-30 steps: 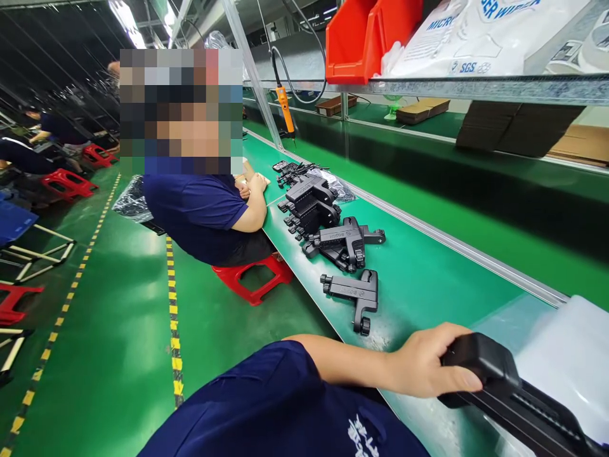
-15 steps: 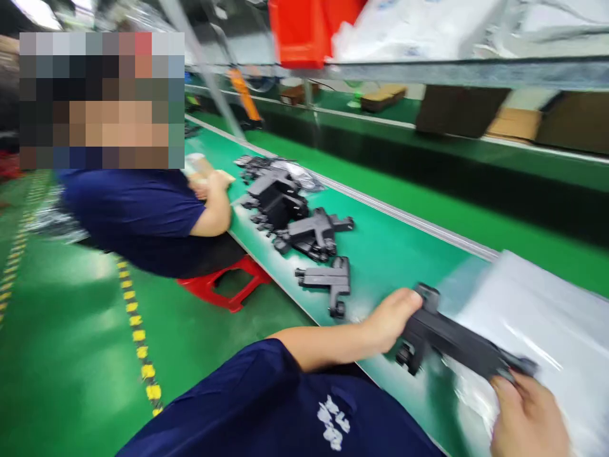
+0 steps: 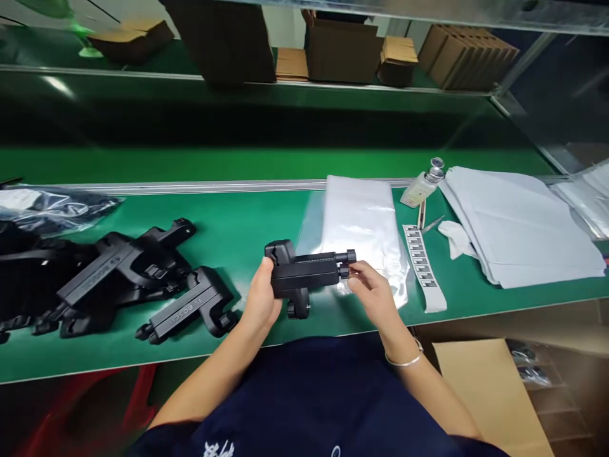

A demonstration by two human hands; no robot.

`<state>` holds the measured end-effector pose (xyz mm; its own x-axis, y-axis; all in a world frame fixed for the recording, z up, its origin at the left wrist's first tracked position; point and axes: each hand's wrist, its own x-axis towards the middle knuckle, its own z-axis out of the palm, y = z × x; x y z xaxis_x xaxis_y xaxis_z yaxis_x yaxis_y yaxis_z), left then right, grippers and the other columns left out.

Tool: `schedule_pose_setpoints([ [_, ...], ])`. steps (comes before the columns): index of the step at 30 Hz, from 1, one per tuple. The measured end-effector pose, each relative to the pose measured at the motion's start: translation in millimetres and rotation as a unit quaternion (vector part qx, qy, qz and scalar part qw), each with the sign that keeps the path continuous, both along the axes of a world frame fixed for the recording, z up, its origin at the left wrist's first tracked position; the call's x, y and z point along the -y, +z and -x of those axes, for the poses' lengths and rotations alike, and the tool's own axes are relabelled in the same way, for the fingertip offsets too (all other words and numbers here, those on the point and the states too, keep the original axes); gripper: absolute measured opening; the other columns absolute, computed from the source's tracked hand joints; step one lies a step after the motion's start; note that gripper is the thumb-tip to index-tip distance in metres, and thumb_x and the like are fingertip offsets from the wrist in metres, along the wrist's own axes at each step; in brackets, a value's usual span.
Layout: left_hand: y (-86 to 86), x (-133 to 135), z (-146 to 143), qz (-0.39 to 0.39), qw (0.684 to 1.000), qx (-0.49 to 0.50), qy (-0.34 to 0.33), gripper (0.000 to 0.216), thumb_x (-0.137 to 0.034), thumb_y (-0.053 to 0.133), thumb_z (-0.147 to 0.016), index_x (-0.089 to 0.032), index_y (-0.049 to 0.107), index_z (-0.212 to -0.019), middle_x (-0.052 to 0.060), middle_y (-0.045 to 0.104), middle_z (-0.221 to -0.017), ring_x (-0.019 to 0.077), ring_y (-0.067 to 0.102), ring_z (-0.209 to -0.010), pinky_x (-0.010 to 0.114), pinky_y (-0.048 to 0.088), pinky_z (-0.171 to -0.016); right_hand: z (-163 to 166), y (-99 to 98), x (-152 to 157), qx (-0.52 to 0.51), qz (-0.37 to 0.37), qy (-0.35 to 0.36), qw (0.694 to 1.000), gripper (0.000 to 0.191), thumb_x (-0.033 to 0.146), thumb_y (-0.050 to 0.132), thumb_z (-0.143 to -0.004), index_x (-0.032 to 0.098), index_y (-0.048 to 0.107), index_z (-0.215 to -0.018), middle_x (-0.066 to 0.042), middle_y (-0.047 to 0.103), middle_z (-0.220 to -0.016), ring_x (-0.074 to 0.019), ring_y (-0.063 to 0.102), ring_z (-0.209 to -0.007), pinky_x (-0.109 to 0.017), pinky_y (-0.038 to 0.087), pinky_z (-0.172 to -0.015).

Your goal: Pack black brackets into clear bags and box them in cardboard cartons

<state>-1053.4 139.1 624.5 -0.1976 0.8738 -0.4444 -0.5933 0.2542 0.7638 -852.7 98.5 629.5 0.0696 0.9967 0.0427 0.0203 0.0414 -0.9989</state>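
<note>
In front of my body, over the green bench, I hold a black plastic T-shaped tool attachment (image 3: 307,274) level. My left hand (image 3: 261,295) is closed round its wide left end. At the other end, the thumb and fingers of my right hand (image 3: 375,295) pinch by the small round knobs. On the bench to the left lies a matching attachment (image 3: 188,308) marked BOSCH. Beyond it is a heap of more such black attachments (image 3: 107,273). Behind the held piece lies a stack of clear plastic bags (image 3: 361,212).
Right of the bags are a label strip (image 3: 421,260), tweezers (image 3: 431,223), a small bottle with a metal top (image 3: 422,184) and a pile of white sheets (image 3: 523,228). Below the bench edge stands an open carton (image 3: 495,393). Folded cardboard (image 3: 466,57) sits on the back shelf.
My view has swung right and down, and the co-worker is out of sight. Both hands still hold the attachment, now level in front of my body.
</note>
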Motion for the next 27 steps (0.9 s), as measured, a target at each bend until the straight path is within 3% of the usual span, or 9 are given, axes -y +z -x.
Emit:
schedule_pose_setpoints([
  [5, -0.9, 0.0, -4.8, -0.011, 0.999, -0.029, -0.015, 0.052, -0.062, 0.076, -0.065, -0.016, 0.07, -0.089, 0.002, 0.075, -0.084, 0.0176, 0.069, -0.08, 0.029, 0.052, -0.08, -5.7, 0.2, 2.8, -0.017, 0.022, -0.018, 0.999, 0.022, 0.037, 0.067, -0.08, 0.023, 0.067, -0.097, -0.004, 0.067, -0.096, -0.0188, 0.063, -0.086, -0.034, 0.054, -0.083],
  [12, 10.6, 1.1, -13.0, 0.0, 0.999, -0.033, -0.019, 0.061, -0.065, 0.082, -0.051, -0.017, 0.073, -0.086, 0.002, 0.075, -0.083, 0.0174, 0.069, -0.08, 0.027, 0.054, -0.08, -10.8, -4.0, 7.5, -0.045, 0.017, -0.027, 0.998, 0.025, 0.036, 0.069, -0.08, 0.024, 0.069, -0.101, -0.004, 0.066, -0.1, -0.0184, 0.062, -0.09, -0.034, 0.054, -0.086],
  [20, 9.6, 5.8, -16.9, -0.044, 0.996, -0.075, -0.033, 0.057, -0.066, 0.077, -0.06, -0.015, 0.072, -0.085, 0.003, 0.074, -0.079, 0.0191, 0.07, -0.077, 0.031, 0.056, -0.08, -13.3, -8.9, 8.2, -0.077, 0.011, -0.026, 0.997, 0.024, 0.041, 0.073, -0.078, 0.024, 0.069, -0.095, -0.003, 0.065, -0.094, -0.0183, 0.061, -0.084, -0.034, 0.054, -0.08],
  [27, 5.7, 1.8, -15.5, -0.078, 0.992, -0.097, -0.022, 0.054, -0.065, 0.075, -0.064, -0.016, 0.071, -0.086, 0.002, 0.073, -0.081, 0.0186, 0.069, -0.082, 0.029, 0.055, -0.082, -5.0, -8.3, 7.1, -0.104, -0.001, -0.034, 0.994, 0.032, 0.045, 0.073, -0.077, 0.024, 0.068, -0.1, -0.003, 0.059, -0.092, -0.0174, 0.058, -0.082, -0.033, 0.051, -0.078],
])
